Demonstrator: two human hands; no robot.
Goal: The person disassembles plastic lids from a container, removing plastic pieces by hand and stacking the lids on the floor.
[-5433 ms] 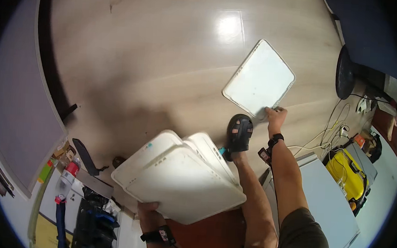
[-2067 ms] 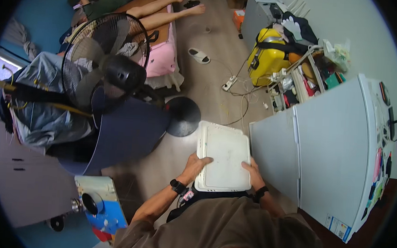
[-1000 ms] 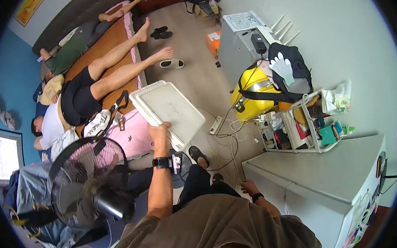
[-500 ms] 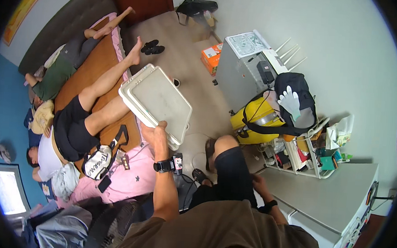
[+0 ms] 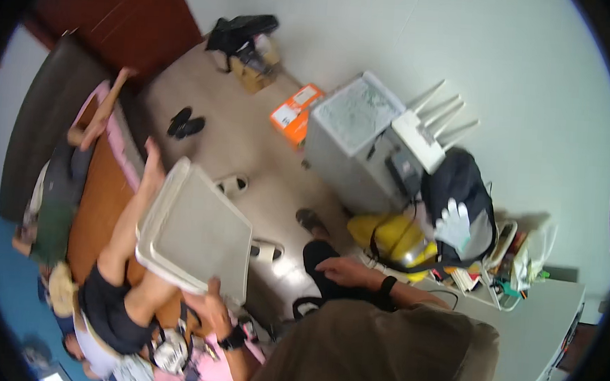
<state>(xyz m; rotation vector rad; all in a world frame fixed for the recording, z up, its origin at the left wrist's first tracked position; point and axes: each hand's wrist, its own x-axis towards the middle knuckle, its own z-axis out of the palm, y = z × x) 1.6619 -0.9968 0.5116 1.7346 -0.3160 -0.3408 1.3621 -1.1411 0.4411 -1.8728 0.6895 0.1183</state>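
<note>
My left hand is closed on the near edge of a flat, off-white rectangular plastic lid, its thumb on top. A double rim shows along the far side of the lid; whether it is one piece or two stacked is hard to tell. It is held tilted in front of me, beside the bed. My right hand hangs over my dark-clad leg, fingers loosely stretched and slightly blurred, with nothing visible in them. Slippers lie on the floor just beyond the lid.
Two people lie on the bed to the left. Dark shoes, an orange box and a cardboard box stand farther off. To the right are a grey cabinet with a white router, a yellow suitcase, a black backpack and a grey-topped cabinet.
My view has shifted forward and turned. The lid, still in my left hand, sits lower and farther left. My right hand has swung forward from beside the grey-topped cabinet. More floor and slippers show.
</note>
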